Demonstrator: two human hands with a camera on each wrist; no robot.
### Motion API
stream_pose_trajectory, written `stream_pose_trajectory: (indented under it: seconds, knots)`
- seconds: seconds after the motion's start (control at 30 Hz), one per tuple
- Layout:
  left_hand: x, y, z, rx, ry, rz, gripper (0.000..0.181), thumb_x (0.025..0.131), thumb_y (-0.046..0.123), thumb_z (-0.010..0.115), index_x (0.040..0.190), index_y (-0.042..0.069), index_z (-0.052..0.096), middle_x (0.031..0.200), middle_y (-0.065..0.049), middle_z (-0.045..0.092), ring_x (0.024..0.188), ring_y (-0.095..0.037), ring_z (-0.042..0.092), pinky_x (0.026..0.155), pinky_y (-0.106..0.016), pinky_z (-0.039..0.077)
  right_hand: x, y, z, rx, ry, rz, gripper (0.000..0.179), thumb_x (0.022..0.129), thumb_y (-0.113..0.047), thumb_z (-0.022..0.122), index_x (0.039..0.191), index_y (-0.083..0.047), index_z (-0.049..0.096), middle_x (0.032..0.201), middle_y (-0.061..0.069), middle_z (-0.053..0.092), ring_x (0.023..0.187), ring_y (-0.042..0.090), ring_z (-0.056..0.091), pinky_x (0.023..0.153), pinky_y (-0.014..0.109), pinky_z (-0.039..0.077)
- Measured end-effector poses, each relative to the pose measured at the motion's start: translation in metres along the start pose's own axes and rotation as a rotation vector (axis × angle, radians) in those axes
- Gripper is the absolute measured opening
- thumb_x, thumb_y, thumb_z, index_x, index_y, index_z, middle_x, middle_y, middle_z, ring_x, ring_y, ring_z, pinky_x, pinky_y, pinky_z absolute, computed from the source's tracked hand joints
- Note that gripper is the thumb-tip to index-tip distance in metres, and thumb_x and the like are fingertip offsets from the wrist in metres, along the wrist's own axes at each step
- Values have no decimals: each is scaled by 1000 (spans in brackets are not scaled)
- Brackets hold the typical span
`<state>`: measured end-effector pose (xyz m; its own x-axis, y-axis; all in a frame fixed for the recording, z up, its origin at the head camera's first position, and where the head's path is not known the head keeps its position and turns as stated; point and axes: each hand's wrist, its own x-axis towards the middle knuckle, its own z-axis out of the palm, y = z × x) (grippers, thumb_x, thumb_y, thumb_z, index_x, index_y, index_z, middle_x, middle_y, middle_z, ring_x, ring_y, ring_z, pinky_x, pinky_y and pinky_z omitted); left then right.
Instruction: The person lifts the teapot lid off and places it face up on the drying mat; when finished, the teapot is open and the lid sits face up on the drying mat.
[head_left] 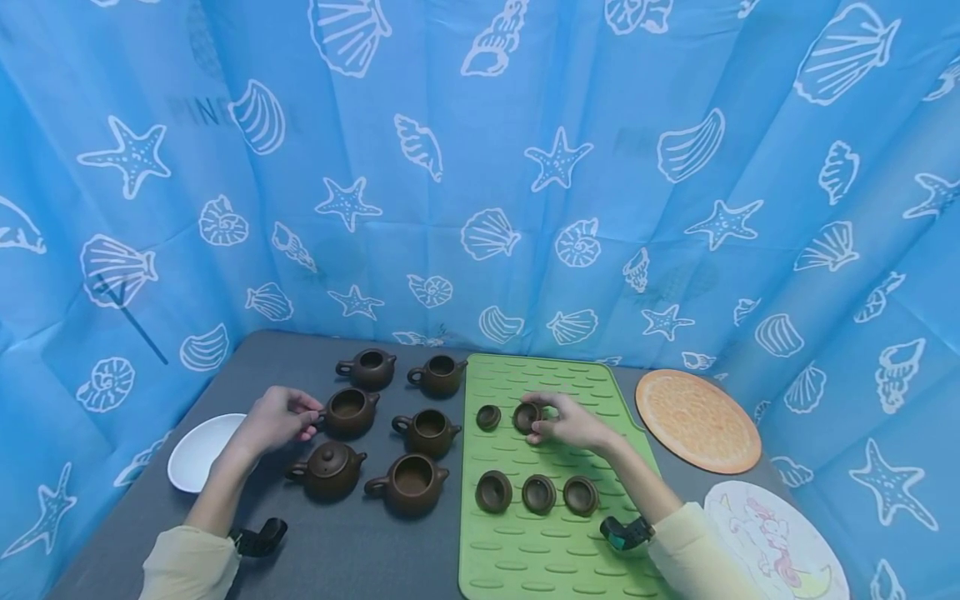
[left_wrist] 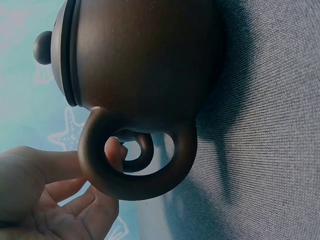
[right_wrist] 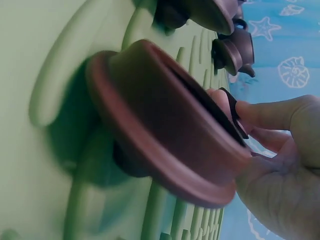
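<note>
My left hand (head_left: 279, 417) pinches the handle of a brown clay teapot (head_left: 363, 423) that has no lid on. In the left wrist view, a lidded teapot (left_wrist: 145, 65) stands in front and its handle overlaps my fingers; the held handle (left_wrist: 147, 155) shows behind it. On the green mat, my right hand (head_left: 566, 423) holds a small brown teapot lid (head_left: 528, 419) between thumb and fingers, hollow side up. A larger upturned lid (right_wrist: 165, 120) fills the right wrist view and hides much of the held one.
Several other lidless teapots (head_left: 415, 485) stand around on the grey table. More upturned lids (head_left: 538, 494) lie on the green mat (head_left: 525, 567). A white bowl (head_left: 198, 454) sits at left; a round orange mat (head_left: 697, 421) and a patterned round mat (head_left: 776, 542) lie at right.
</note>
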<state>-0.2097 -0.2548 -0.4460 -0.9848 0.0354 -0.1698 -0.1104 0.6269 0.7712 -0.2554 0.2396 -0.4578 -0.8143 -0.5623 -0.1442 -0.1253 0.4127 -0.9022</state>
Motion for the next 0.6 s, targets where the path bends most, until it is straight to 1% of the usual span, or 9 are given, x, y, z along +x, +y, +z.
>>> stream_pose_trajectory:
  seconds: [0.07,0.13,0.33,0.53,0.6]
  knots:
    - [0,0,0,1,0,1,25,110,4,59,127,-12,67,104,-21,73,81,-17,72,73,-33,64,1,0,0,-20,-5,8,55,106,7,54,158,15,38,153,44,41,99,30,80,90,36,68]
    - [-1,0,0,-1,0,1,25,110,4,59,127,-12,67,104,-22,73,81,-17,72,73,-32,64,2,0,-1,-38,-13,4,56,106,6,56,158,14,38,153,44,41,96,29,80,88,37,68]
    - [-2,0,0,9,0,2,25,110,4,59,127,-12,68,105,-22,74,81,-17,72,73,-33,64,4,4,-2,-70,-34,-15,58,105,0,64,156,13,39,154,45,40,95,32,78,84,39,68]
    - [-3,0,0,17,7,22,26,109,5,60,127,-12,67,105,-22,75,80,-16,72,73,-32,63,5,5,-2,-101,-43,-24,61,105,-3,66,157,11,39,152,43,39,87,23,76,79,37,66]
    - [-3,0,1,19,11,26,26,109,6,61,127,-12,68,104,-21,75,80,-16,72,72,-32,63,4,4,-2,-112,-40,-19,61,105,-4,66,158,9,39,153,43,38,83,21,75,77,37,65]
